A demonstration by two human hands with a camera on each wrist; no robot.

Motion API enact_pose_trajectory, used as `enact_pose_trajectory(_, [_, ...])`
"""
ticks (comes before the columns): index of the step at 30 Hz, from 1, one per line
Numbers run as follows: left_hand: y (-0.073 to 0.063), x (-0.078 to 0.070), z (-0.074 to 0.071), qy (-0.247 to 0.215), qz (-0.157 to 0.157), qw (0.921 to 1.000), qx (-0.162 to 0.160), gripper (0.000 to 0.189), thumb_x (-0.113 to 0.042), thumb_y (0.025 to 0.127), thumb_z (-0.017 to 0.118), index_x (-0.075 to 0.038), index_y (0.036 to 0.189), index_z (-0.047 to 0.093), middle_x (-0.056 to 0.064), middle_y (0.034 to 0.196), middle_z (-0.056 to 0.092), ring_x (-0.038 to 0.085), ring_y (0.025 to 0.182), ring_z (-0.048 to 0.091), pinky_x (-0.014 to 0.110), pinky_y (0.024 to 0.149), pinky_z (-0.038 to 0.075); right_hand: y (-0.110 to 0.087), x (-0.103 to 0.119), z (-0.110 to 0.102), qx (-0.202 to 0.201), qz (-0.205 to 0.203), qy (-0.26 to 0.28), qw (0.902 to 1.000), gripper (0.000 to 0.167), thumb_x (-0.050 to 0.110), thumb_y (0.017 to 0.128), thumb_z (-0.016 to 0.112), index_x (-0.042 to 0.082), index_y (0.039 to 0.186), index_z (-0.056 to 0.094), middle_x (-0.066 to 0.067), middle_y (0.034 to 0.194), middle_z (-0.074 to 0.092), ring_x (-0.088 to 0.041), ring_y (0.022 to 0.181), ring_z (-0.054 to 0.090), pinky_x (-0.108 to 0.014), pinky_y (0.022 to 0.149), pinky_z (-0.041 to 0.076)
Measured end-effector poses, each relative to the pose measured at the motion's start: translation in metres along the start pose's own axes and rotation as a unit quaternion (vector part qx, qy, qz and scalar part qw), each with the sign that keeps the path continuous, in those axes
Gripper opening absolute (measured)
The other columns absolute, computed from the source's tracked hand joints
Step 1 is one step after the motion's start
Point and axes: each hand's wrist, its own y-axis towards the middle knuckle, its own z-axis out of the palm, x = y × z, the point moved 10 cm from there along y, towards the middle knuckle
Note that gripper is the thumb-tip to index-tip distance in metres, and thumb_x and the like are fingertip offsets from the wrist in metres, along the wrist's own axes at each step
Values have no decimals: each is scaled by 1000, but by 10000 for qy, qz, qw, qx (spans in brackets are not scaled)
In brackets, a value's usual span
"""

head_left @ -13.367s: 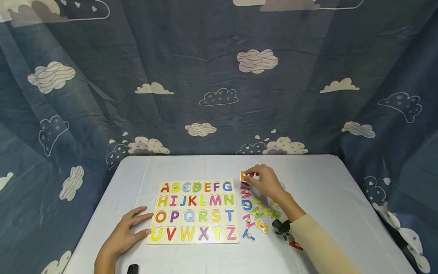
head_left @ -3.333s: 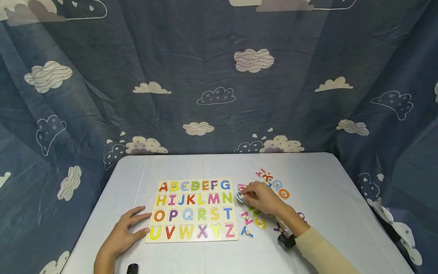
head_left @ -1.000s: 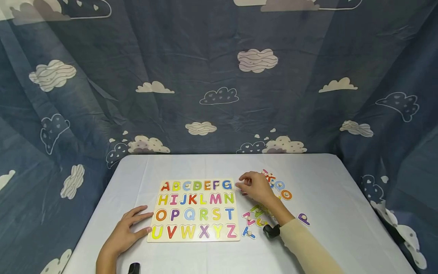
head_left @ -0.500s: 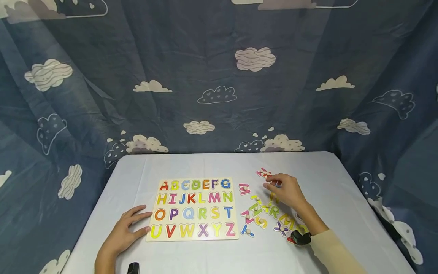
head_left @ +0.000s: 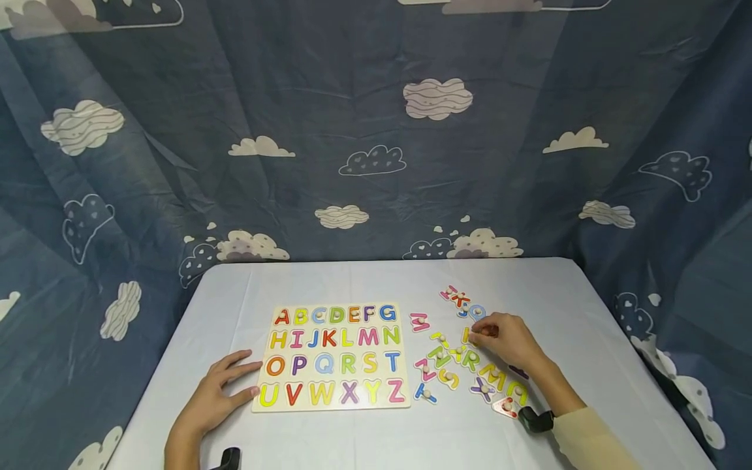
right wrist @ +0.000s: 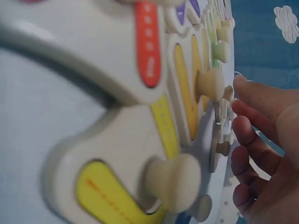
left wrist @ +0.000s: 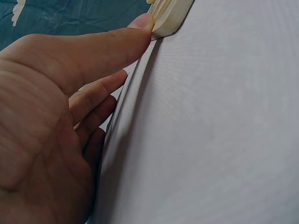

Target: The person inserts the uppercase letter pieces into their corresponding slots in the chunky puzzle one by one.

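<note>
A wooden alphabet board [head_left: 331,356] lies on the white-covered table, its top row from A to G filled with knobbed letters. My left hand [head_left: 214,391] rests at its left edge with fingers spread; in the left wrist view, the thumb touches the board's corner [left wrist: 170,21]. Among the loose letters to the right, my right hand [head_left: 508,338] has thumb and index finger at a yellow H [head_left: 466,335], partly covered by the fingertips. In the right wrist view, these fingers [right wrist: 247,130] are loosely bent and apart, near several wooden knobs, with nothing visible between them.
Loose letters include a pink M [head_left: 420,322], a red K [head_left: 461,299], a light blue Q [head_left: 477,313], a green R [head_left: 470,360], a purple X [head_left: 482,390] and a blue T [head_left: 425,393]. A patterned curtain [head_left: 376,130] hangs behind the table.
Since the earliest frame, the loose orange E and blue G have gone into the board's top row. My right hand has moved from the board's G to the loose H. The left hand stays put.
</note>
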Motion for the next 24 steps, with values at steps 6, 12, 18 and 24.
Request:
enact_pose_trajectory(6, [0, 1, 0, -9, -54, 10000, 26, 54, -40, 82, 86, -18, 130, 73, 11, 157, 46, 44, 149, 31, 76, 114, 29, -4, -5, 6, 64, 97, 40, 9999, 19, 25, 89, 82, 13, 103, 79, 3, 85, 64, -15, 80, 53, -24, 68, 45])
enact_pose_trajectory(12, [0, 3, 1, -4, -70, 10000, 47, 56, -42, 82, 85, -18, 131, 73, 11, 157, 46, 43, 149, 31, 75, 114, 29, -8, -7, 11, 24, 122, 190, 9997, 18, 22, 91, 80, 11, 106, 80, 3, 89, 67, -14, 81, 55, -21, 66, 47])
enact_pose_trajectory(18, [0, 5, 2, -8, -42, 10000, 21, 56, -43, 82, 85, -18, 131, 73, 11, 157, 46, 43, 149, 31, 76, 114, 29, -8, -2, 2, -269, 42, 153, 9995, 19, 21, 90, 81, 11, 106, 80, 2, 87, 67, -15, 79, 55, -22, 67, 47])
enact_pose_trajectory(24, [-1, 3, 0, -70, 62, 9999, -46, 55, -39, 81, 87, -18, 130, 73, 11, 156, 48, 43, 148, 32, 76, 113, 28, 1, 16, -4, -554, -199, 304, 9978, 21, 23, 89, 82, 11, 106, 80, 3, 83, 65, -16, 77, 52, -24, 65, 43])
